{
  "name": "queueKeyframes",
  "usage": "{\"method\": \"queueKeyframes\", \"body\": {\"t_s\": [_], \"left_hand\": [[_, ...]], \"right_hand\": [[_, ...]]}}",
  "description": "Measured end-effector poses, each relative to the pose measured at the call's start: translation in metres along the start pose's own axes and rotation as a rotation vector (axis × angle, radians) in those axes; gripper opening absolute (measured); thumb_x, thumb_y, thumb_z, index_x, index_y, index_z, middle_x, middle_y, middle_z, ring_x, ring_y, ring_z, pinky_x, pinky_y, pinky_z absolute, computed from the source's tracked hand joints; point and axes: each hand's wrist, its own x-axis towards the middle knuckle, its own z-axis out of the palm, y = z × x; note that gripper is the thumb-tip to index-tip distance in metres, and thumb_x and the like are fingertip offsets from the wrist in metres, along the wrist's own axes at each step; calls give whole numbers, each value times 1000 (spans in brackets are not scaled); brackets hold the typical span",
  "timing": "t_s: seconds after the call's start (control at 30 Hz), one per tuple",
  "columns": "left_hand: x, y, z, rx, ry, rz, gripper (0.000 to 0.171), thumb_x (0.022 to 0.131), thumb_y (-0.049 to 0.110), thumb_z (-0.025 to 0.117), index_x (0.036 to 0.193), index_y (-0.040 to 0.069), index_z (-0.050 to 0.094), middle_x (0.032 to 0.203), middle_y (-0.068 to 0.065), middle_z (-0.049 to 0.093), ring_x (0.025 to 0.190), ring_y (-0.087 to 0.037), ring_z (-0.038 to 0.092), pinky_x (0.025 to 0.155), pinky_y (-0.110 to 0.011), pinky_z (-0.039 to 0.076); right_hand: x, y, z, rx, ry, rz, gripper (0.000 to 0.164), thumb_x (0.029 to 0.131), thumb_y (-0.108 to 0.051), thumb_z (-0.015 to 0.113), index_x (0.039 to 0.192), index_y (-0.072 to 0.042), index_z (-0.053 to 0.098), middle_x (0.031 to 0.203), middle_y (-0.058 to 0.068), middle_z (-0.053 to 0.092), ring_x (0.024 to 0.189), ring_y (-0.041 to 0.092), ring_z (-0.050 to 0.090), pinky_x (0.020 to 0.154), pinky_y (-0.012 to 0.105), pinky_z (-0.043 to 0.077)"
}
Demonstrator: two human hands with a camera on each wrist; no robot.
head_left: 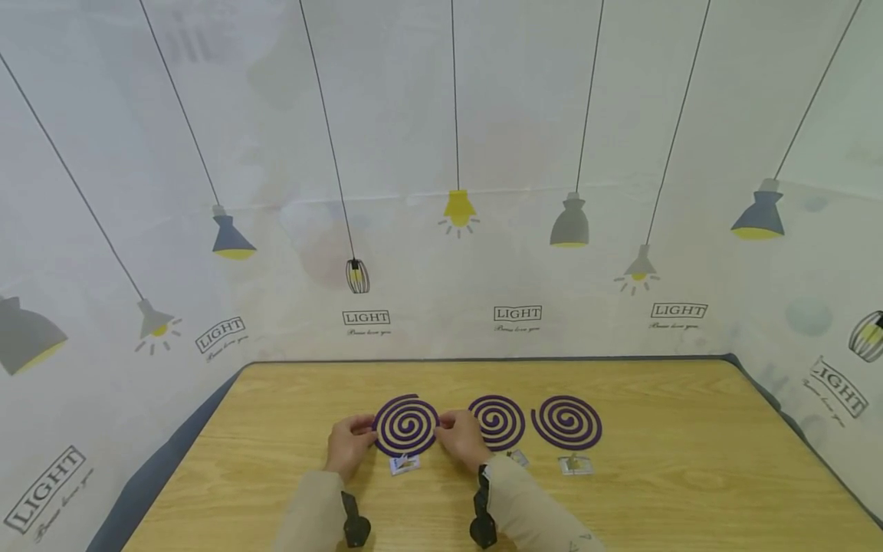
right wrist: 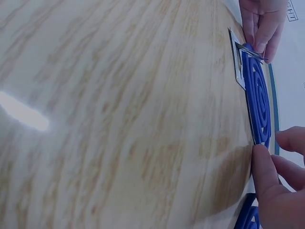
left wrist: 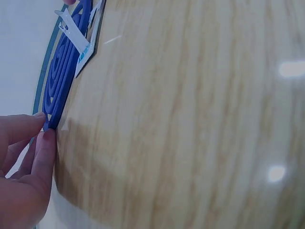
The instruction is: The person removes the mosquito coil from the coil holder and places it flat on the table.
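A purple spiral mosquito coil (head_left: 407, 426) lies on the wooden table between the two hands. My left hand (head_left: 349, 445) pinches its left edge, with the thumb (left wrist: 45, 148) low on the rim and a finger above. At the opposite edge, my right hand (head_left: 464, 438) touches the coil with the thumb (right wrist: 264, 164), while its other fingers are raised off the rim. Just in front of this coil sits a small silvery metal stand (head_left: 405, 464) with a raised tab, which overlaps the coil in the left wrist view.
Two more purple coils lie to the right, one (head_left: 498, 423) partly behind the right hand and another (head_left: 567, 422) farther along. Similar metal stands (head_left: 576, 465) lie in front of them. Behind the table (head_left: 297, 383) hangs a white backdrop (head_left: 441, 276) printed with lamps.
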Motion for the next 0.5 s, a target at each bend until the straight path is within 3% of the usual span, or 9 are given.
{"method": "queueKeyframes", "body": {"t_s": [0.3,0.5], "left_hand": [[-1,-4,-2,-70,15,-8,32,76,-11,56,108,-13,54,103,-27,57,90,-30,56,74,-31,50],[-2,-6,-6,-118,-8,18,30,79,-7,56,108,-14,54,102,-26,57,89,-26,56,72,-29,50]], "right_hand": [[-2,5,0,61,-45,33,25,77,-2,63,99,9,60,88,13,61,81,24,57,71,33,49],[-8,-2,-11,180,-152,71,32,82,-6,58,109,11,55,93,13,59,83,22,57,70,31,49]]}}
